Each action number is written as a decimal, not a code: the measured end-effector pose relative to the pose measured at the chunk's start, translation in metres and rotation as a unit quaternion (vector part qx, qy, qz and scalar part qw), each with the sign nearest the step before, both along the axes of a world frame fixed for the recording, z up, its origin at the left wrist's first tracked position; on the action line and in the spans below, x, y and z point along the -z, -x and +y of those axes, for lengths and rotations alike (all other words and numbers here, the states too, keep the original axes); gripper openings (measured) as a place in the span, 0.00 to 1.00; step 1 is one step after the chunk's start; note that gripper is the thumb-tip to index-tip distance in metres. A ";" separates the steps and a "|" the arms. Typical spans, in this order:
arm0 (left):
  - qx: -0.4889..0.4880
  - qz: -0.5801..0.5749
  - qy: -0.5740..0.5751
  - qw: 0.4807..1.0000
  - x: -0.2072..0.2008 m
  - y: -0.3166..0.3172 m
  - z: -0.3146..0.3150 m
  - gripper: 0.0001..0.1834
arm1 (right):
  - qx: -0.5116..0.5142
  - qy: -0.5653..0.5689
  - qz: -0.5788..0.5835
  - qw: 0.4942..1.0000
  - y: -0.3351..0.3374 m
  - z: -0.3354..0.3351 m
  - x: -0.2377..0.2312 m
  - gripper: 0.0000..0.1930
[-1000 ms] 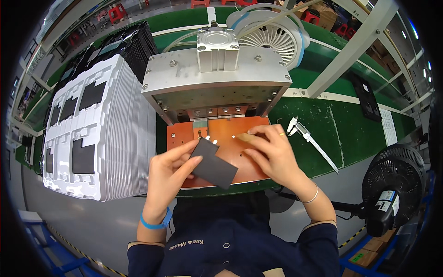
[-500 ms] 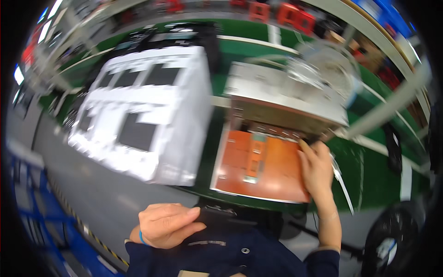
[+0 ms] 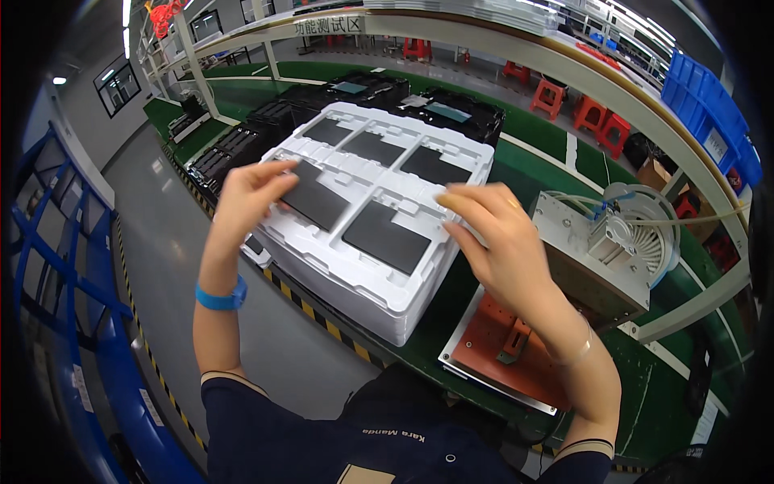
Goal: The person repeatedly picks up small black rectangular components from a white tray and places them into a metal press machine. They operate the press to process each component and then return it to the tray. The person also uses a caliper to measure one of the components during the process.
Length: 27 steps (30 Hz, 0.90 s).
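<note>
A white moulded tray (image 3: 372, 192) lies on top of a stack of similar trays, with dark flat panels in its compartments. My left hand (image 3: 251, 198), a blue band on its wrist, is closed at the left edge of one dark panel (image 3: 318, 196) in the near row. Exactly how its fingers grip that edge is partly hidden. Beside it in the same row lies another dark panel (image 3: 387, 236). Over the tray's right rim hovers my right hand (image 3: 504, 238), open, thumb and forefinger apart with nothing between them.
To the right stands a metal fixture (image 3: 592, 254) with hoses and an orange-brown plate (image 3: 484, 343) in front, partly behind my right forearm. Black trays (image 3: 451, 113) sit beyond the white stack. A blue rack (image 3: 72, 323) is at left; a frame post (image 3: 693, 302) rises at right.
My view has swung left toward the tray stack. My right hand has left the orange-brown plate for the tray's right side, and my left hand has risen from near my body to a panel.
</note>
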<state>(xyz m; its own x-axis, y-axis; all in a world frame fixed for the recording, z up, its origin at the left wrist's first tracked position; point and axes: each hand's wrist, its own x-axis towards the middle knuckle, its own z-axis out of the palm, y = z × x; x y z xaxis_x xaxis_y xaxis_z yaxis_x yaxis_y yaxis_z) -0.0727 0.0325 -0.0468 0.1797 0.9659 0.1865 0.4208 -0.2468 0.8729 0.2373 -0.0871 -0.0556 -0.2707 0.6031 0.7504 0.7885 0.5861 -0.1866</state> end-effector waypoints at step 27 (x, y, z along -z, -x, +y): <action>0.195 0.253 -0.377 0.869 0.008 0.014 0.083 0.12 | 0.104 0.326 -0.168 0.925 0.046 0.025 -0.036 0.29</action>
